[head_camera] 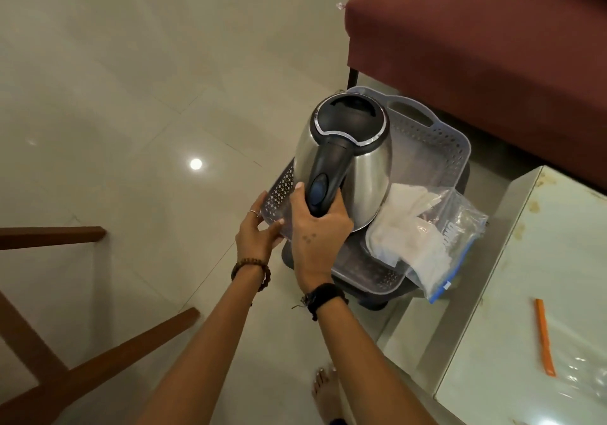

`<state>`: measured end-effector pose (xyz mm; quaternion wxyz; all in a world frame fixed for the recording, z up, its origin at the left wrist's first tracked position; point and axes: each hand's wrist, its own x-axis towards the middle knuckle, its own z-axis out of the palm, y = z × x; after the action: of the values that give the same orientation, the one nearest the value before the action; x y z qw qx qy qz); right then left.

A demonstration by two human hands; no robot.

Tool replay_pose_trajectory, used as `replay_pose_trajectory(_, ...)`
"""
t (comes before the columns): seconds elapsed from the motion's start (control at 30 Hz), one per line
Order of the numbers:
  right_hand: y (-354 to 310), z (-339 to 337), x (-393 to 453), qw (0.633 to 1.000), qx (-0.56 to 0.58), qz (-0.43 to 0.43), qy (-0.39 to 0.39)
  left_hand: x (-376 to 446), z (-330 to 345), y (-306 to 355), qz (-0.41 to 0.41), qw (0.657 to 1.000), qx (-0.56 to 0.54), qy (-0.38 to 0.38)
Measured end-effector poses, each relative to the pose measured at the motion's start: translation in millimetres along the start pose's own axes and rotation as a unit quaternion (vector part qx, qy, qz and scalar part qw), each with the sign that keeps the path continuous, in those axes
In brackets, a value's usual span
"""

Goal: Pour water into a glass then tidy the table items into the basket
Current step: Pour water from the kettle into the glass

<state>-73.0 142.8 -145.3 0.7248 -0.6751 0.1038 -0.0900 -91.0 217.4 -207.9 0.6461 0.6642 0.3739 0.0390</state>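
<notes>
Steel kettle (345, 162) tilted, handle toward right hand (317, 227).

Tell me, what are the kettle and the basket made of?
The kettle looks like shiny steel, since its body mirrors light; its handle and lid look like dark plastic. The basket looks like pale grey plastic, with rows of small moulded holes.

Single head-worn view, steeply downward, close over basket (437, 148) and floor (115, 80)
</notes>
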Motion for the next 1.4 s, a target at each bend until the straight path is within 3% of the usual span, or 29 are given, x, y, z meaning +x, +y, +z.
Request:
replay_pose_trajectory(0.17, -18.2, -23.1, 1.9, 0.999, -0.032, -0.014, -0.042, -2.8, -0.7, -3.5, 0.008, 1.000, 0.017, 0.016)
replay_pose_trajectory(0.33, -55.3, -68.0, -4.3, 0.993, -0.030, -0.029, -0.106, -18.9, 6.3, 8.4, 0.097, 0.969, 0.207, 0.090)
replay_pose_trajectory(0.53, -110.3, -159.4, -9.7, 0.985, -0.003, -0.031, -0.169, -90.7, 30.5, 10.1, 0.233, 0.953, 0.173, 0.081)
replay_pose_trajectory(0.67, -135.9, -244.6, -9.0, 0.986, -0.005, 0.003, -0.168, -154.1, 74.2, -3.4, 0.246, 0.955, 0.157, 0.056)
replay_pose_trajectory(0.83, -166.9, -365.7, -10.5, 0.984, -0.029, 0.047, -0.171, -240.2, 153.1, -35.2, 0.198, 0.964, 0.176, -0.031)
replay_pose_trajectory(1.03, -194.8, -508.7, -21.6, 0.980, -0.130, 0.105, -0.105, -327.5, 252.3, -88.7, 0.131, 0.938, 0.246, -0.208)
replay_pose_trajectory(1.17, -196.2, -579.8, -27.8, 0.964, -0.195, 0.165, -0.074, -351.7, 303.4, -111.0, 0.137, 0.910, 0.235, -0.312)
replay_pose_trajectory(1.4, -165.8, -647.8, -36.2, 0.931, -0.295, 0.201, -0.078, -340.0, 364.4, -128.3, 0.133, 0.885, 0.273, -0.352)
